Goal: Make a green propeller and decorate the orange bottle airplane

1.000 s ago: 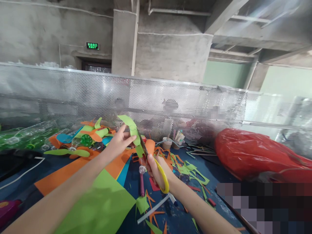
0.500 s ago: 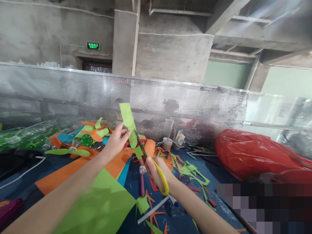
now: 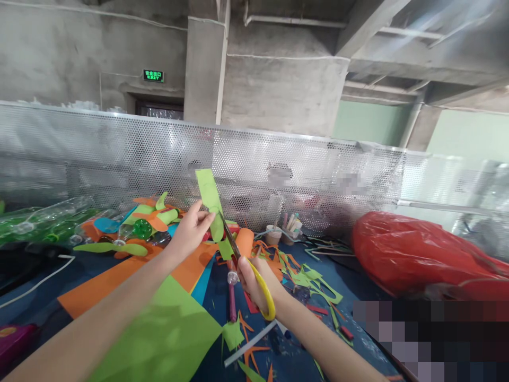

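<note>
Between thumb and fingers my left hand point(image 3: 194, 225) pinches a strip of light green paper point(image 3: 207, 190), which stands up above the table with a rounded lower end. My right hand point(image 3: 254, 281) is closed around the yellow-handled scissors point(image 3: 267, 297). Their dark blades point(image 3: 230, 236) point up and left and meet the strip's right edge beside my left fingertips. Whether the blades are fully closed is hard to make out. Under my left forearm lies a large green sheet point(image 3: 159, 334), partly over an orange sheet point(image 3: 95, 278).
Green and orange scraps point(image 3: 314, 281) litter the blue table point(image 3: 345, 323). Plastic bottles point(image 3: 51, 217) and paper propeller shapes point(image 3: 111, 248) lie at the left. Cups of pens point(image 3: 293, 229) stand at the back before a perforated metal screen point(image 3: 246, 159). A red plastic bag point(image 3: 417, 249) bulges at the right.
Almost nothing differs. Both hands, the green strip and the scissors hold nearly the same place, and the view has shifted very slightly.
</note>
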### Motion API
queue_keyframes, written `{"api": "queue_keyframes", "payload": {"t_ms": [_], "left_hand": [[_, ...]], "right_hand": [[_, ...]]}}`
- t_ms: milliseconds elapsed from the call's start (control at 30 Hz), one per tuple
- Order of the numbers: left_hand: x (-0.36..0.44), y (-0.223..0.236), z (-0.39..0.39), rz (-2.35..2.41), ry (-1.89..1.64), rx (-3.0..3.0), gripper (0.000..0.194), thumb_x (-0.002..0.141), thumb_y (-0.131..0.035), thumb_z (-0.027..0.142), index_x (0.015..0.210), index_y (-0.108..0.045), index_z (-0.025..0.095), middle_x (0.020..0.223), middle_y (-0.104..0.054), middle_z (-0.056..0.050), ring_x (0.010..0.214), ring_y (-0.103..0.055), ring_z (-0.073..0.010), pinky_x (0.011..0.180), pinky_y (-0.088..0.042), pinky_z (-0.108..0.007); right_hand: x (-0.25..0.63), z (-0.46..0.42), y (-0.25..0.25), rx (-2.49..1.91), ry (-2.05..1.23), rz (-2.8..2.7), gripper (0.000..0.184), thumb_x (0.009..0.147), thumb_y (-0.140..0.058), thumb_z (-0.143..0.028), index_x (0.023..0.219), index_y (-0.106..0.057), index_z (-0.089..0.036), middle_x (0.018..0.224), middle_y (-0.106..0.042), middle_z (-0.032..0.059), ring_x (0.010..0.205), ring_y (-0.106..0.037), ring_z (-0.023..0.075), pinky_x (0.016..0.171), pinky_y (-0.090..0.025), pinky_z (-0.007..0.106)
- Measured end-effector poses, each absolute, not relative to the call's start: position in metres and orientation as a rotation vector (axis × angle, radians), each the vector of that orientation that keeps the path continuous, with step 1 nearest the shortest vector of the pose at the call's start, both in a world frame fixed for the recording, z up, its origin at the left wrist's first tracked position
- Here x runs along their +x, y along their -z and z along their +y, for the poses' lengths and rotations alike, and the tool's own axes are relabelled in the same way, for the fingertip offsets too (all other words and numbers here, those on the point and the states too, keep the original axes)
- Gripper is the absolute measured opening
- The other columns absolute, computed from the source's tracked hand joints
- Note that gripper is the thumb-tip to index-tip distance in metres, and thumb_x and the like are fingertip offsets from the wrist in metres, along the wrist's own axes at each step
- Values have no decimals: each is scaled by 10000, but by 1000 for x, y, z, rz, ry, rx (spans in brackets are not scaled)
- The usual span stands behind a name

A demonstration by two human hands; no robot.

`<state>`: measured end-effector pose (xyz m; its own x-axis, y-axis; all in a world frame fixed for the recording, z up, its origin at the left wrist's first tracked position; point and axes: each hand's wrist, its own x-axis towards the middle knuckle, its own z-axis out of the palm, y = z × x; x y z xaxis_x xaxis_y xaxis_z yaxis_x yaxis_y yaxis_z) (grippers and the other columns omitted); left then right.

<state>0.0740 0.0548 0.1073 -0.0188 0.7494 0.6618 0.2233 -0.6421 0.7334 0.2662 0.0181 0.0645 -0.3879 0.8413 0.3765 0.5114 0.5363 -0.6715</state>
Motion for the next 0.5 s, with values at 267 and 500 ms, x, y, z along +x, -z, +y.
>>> {"api": "queue_keyframes", "payload": {"t_ms": [267, 500], "left_hand": [[72, -107, 55, 1029, -1690, 1890, 411, 872, -549, 381, 1219, -485, 169, 717, -642, 5, 686, -632, -213, 648, -482, -338], [76, -104, 56, 994, -1624, 1978, 284, 894, -507, 352, 1128, -473, 194, 656, -607, 37, 644, -625, -187, 596, -465, -282]], "right_hand": [[269, 18, -63, -1121, -685, -2067, 550, 916, -237, -616, 540, -346, -230, 411, -410, -23, 380, -450, 105, 407, -346, 210], [273, 23, -64, -1035, -688, -2173, 724, 907, -164, -678, 500, -522, -198, 508, -609, 78, 498, -622, 168, 544, -497, 255]]}}
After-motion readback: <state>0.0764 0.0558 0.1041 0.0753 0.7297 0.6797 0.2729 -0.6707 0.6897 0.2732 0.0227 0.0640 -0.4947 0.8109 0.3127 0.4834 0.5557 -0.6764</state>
